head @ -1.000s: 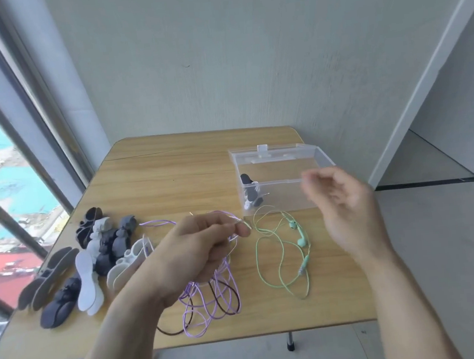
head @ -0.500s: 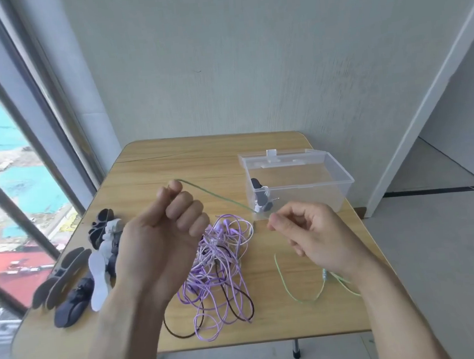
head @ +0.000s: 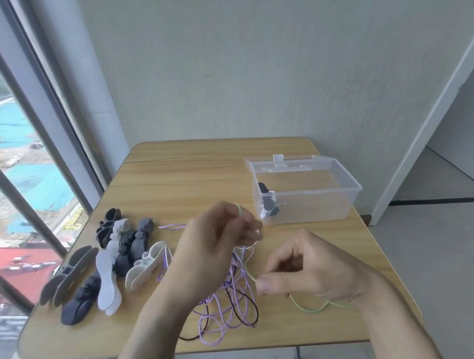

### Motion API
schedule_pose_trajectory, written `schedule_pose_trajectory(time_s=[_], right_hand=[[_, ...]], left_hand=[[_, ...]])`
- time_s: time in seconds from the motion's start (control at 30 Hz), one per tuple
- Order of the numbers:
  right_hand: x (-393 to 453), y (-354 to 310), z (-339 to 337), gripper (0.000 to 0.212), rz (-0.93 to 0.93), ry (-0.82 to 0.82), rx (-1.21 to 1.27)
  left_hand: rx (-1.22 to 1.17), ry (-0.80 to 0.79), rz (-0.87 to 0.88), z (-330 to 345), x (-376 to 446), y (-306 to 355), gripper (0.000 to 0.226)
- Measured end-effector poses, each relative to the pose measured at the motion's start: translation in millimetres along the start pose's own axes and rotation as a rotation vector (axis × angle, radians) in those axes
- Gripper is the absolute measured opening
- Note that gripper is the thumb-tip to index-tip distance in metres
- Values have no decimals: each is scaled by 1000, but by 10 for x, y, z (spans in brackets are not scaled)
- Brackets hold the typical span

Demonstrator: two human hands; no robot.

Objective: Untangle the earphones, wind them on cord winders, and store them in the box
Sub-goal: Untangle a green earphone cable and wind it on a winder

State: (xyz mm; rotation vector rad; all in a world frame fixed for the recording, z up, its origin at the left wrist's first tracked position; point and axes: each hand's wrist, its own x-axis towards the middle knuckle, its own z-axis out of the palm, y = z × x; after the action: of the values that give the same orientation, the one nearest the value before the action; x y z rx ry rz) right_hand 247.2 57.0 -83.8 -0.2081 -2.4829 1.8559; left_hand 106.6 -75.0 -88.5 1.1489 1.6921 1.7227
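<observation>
Each hand, left hand (head: 219, 247) and right hand (head: 305, 271), pinches the green cord (head: 314, 307) over a wooden table (head: 189, 178) beside a window (head: 6, 172).

The left hand (head: 219, 247) covers the upper part of the tangled purple and dark brown earphone cords (head: 227, 304); no earbuds or plugs of that tangle can be made out. The fingertips of the left hand are motion-blurred, so the exact grip on the thin pale green earphone cord (head: 309, 307) cannot be read. The right hand (head: 305, 271) hides the stretch of green cord passing beneath it, and the wrist covers the cord's far end. Inside the clear plastic storage box (head: 319, 203), the dark cord winder with wound earphones (head: 268, 202) is too small for detail. Both forearms are cut off by the bottom edge.
</observation>
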Motion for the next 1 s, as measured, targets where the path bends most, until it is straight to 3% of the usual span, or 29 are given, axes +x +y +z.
schedule_pose_trajectory(time_s=[0.1,0.17,0.27,0.37,0.47,0.63,0.8,1.0], right_hand=[[-57,-67,-54,7,-90,60,186],[-64,-76,-82,14,-125,214,219],[-10,-25,-97,23,-120,441,205],[38,-22,-46,25,-143,499,200],[66,-37,-9,13,-180,512,189],[56,-39,-59,11,-162,555,217],[8,-46,-135,20,-36,557,205],[13,-62,-124,21,154,423,-110]], left_hand=[[238,-221,-66,18,-36,-42,27],[203,-329,-112,39,-49,-14,26],[-24,-335,-209,66,-38,42,29],[-21,-329,-195,54,-21,23,26],[-70,-195,-188,62,-23,1,23],[-487,231,-235,54,40,-20,17],[-681,299,-228,-13,62,99,17],[-978,329,-168,-55,91,161,20]])
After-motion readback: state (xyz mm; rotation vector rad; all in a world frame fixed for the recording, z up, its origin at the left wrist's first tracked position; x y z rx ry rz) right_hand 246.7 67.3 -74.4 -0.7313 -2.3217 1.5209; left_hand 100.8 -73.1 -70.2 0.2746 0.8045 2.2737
